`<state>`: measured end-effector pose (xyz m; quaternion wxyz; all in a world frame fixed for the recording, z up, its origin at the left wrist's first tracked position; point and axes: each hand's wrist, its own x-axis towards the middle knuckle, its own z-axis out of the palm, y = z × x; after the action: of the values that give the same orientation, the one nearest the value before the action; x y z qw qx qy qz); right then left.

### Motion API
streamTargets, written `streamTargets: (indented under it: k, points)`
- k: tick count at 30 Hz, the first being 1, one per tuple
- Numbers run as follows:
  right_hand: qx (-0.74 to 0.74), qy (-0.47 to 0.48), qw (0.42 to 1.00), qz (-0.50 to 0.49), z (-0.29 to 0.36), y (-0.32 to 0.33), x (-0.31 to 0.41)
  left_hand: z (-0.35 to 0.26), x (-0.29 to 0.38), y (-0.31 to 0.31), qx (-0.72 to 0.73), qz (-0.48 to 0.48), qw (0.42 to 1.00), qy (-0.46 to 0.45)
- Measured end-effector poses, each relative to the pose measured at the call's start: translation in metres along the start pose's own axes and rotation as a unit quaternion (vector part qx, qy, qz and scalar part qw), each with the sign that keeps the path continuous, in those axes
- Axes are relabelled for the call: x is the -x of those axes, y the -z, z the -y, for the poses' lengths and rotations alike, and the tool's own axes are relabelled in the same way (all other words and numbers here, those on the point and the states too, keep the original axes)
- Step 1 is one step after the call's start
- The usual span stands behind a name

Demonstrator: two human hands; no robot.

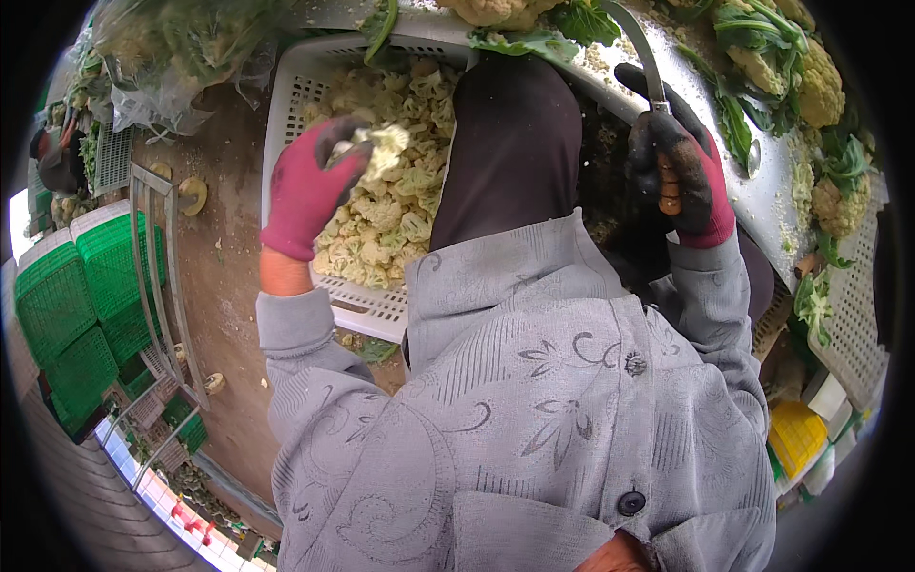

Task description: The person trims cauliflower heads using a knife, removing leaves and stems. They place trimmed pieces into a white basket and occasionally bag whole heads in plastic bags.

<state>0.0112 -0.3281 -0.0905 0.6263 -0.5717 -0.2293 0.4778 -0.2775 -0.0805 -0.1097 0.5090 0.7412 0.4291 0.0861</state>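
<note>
Cauliflower florets [379,229] fill much of a white perforated plastic crate [363,314] beside my leg. Above them, my left hand [319,182], in a red glove with dark fingers, grips a piece of cauliflower [387,150] that is slightly blurred. My right hand [683,157], gloved alike, holds a knife by its wooden handle [669,182]. The knife's curved blade [638,43] points up and away, over the edge of a pale metal work table [758,182]. Part of the handle is hidden behind my fingers.
Leafy cauliflower heads [822,82] and crumbs lie on the table. At left are a metal trolley frame [171,272], stacked green crates [53,307] and clear plastic bags [179,64] of produce. Another person [63,161] is at the far left. A yellow container [797,437] stands at lower right.
</note>
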Motion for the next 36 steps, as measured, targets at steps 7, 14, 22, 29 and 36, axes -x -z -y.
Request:
streamTargets:
  k: [7, 14, 22, 29, 36]
  points:
    - [0.001, -0.04, 0.999, -0.035, -0.047, 0.044, 0.02, 0.154, -0.048, 0.03, -0.259, -0.139, 0.955, -0.034]
    - [-0.134, -0.129, 0.979, -0.088, -0.076, 0.045, 0.033, 0.164, -0.162, -0.013, -0.503, -0.048, 0.86, -0.068]
    - [0.018, -0.1, 0.993, -0.055, -0.092, 0.067, 0.029, 0.23, -0.087, 0.016, -0.379, -0.016, 0.924, 0.052]
    - [-0.069, -0.114, 0.991, -0.018, -0.09, 0.051, 0.028, 0.253, 0.037, 0.033, -0.326, 0.054, 0.909, 0.253]
    - [-0.085, -0.155, 0.976, -0.125, -0.096, 0.052, 0.031, 0.259, 0.098, 0.017, -0.462, -0.082, 0.875, 0.121]
